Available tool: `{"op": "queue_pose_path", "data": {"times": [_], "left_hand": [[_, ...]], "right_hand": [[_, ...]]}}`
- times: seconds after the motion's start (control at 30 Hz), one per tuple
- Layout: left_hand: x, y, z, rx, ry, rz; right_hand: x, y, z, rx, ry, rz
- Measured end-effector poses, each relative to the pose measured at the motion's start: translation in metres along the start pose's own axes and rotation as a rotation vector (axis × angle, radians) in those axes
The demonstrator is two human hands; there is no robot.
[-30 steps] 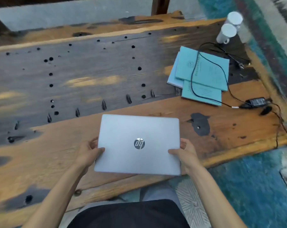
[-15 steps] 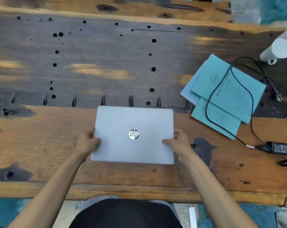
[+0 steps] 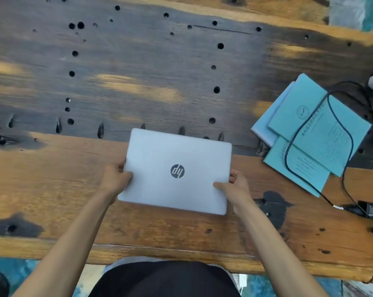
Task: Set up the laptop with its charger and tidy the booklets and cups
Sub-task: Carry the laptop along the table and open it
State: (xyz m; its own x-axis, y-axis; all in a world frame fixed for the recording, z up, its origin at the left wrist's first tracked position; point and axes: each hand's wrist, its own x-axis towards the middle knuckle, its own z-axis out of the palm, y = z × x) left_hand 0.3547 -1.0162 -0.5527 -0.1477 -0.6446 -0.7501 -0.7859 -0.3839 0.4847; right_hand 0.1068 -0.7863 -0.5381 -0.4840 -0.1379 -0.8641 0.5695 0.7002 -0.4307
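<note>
I saw both hands' fingers pinching the closed laptop (image 3: 177, 171) edges; cord (image 3: 339, 133) looped over booklets (image 3: 314, 133) could drag them.

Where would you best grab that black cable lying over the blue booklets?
Probably pinch the cable at the loop's right side, from above: it lies flat across the booklets, well clear of the laptop that both hands hold.

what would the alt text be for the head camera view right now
Two bare hands, left hand and right hand, grip the side edges of a closed silver laptop over a worn wooden table. To the right lie overlapping light blue paper booklets with a black charger cable looped across them.
</note>
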Motion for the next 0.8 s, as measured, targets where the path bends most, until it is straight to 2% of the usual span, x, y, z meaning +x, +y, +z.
{"op": "queue_pose_path", "data": {"times": [0.43, 0.67, 0.8], "left_hand": [[-0.003, -0.004, 0.007, -0.064, -0.025, 0.051], [-0.006, -0.01, 0.017, 0.005, 0.049, 0.043], [-0.011, -0.011, 0.024, 0.058, 0.151, 0.047]], "right_hand": [[0.002, 0.004, 0.003, -0.002, 0.071, -0.041], [0.002, 0.009, 0.001, -0.026, 0.105, -0.093], [0.003, 0.015, 0.003, -0.091, 0.165, -0.147]]}}
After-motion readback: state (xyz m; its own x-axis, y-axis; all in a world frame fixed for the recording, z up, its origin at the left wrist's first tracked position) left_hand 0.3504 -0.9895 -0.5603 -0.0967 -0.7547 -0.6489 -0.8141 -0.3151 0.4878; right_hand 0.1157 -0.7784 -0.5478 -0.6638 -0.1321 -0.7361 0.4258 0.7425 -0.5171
